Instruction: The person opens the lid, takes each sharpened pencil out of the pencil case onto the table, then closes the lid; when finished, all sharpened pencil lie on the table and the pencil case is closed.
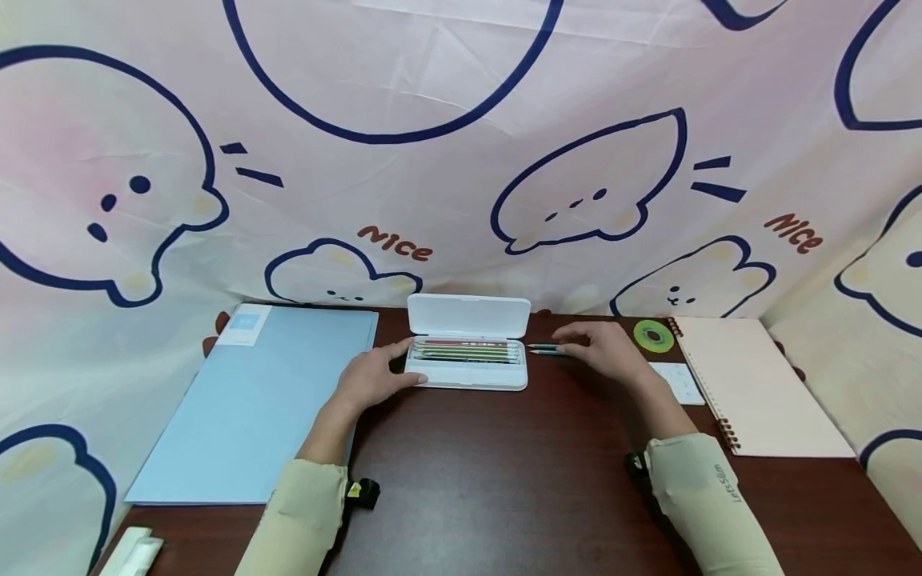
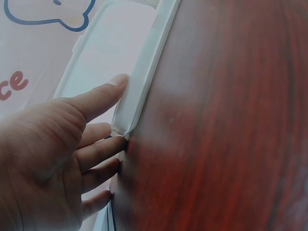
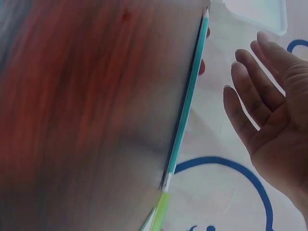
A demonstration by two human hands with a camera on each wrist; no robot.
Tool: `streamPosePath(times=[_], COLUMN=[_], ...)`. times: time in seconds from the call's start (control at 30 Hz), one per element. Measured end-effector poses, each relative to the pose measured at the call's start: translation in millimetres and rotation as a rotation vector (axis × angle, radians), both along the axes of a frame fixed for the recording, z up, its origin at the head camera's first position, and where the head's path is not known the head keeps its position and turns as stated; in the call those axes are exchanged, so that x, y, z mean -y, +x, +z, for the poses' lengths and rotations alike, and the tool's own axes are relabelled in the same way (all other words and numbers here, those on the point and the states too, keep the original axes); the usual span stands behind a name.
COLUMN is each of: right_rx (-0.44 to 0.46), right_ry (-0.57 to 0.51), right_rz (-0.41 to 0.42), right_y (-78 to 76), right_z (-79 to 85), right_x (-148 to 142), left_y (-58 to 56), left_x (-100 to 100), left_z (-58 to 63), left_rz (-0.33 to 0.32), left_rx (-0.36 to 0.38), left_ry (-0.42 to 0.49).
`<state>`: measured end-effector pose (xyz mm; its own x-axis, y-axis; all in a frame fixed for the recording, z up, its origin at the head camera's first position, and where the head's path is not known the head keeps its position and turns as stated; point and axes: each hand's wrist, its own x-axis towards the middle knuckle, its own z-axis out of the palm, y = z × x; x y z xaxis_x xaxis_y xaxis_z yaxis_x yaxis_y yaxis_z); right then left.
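A white pencil case [image 1: 468, 378] lies on the dark table with its lid [image 1: 468, 314] raised at the back. Several pencils [image 1: 471, 351] lie side by side inside. My left hand [image 1: 369, 376] holds the case's left end, its thumb at the front corner and index finger at the back; in the left wrist view the thumb [image 2: 103, 98] rests on the rim. Right of the case, two pencils [image 1: 543, 349] lie on the table. Just above their far ends is my right hand [image 1: 605, 349], fingers loosely extended; the right wrist view shows it apart from a teal pencil [image 3: 188, 101].
A light blue folder [image 1: 288, 400] covers the table's left. To the right are a green tape roll [image 1: 654, 336], a white paper [image 1: 677, 383] and a spiral notebook [image 1: 771, 388]. White items [image 1: 131, 552] sit at the lower left. A printed cloth [image 1: 446, 192] hangs behind.
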<state>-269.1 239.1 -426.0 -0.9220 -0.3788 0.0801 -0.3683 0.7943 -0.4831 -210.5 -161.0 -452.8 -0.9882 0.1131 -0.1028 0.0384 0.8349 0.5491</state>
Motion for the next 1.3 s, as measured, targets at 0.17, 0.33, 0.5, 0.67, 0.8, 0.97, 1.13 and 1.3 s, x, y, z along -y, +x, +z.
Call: streamPosePath(times=[0.17,0.33,0.5,0.67,0.8,0.97,1.13,1.3], right_rx=[0.007,0.004,0.003,0.013,0.024,0.04,0.036,0.025], right_ry=[0.01,0.031,0.028,0.022,0.037,0.075,0.091,0.104], right_rz=[0.008,0.034,0.049,0.071,0.083,0.102,0.138,0.159], right_y=[-0.2,-2.0,-3.9,-4.8,-4.6,-3.0,-3.7,-4.9], right_z=[-1.2,-1.6,-0.7,-1.5,-3.9,-5.1,-5.0,-6.9], right_x=[15.5,28.3,35.7,43.7,50.5,56.1,61.1,64.0], left_y=[0.5,1.1,0.7,-0.3,-0.1,-0.3,-0.8,0.2], left_x=[-0.3,-1.7,-2.1,-1.3,-1.5,-2.1,-0.5,-0.7], left_z=[0.2,1.7,2.5,1.7,2.8,2.7,1.1,0.7], left_rz=[0.0,-0.002,-0.005,-0.005,-0.007,-0.014,0.002,0.005], left_rx=[0.002,0.001,-0.001,0.001,-0.002,0.0,0.004,0.009], left_ry=[-0.001,0.004,0.006,-0.006,-0.006,0.006,-0.005,-0.002])
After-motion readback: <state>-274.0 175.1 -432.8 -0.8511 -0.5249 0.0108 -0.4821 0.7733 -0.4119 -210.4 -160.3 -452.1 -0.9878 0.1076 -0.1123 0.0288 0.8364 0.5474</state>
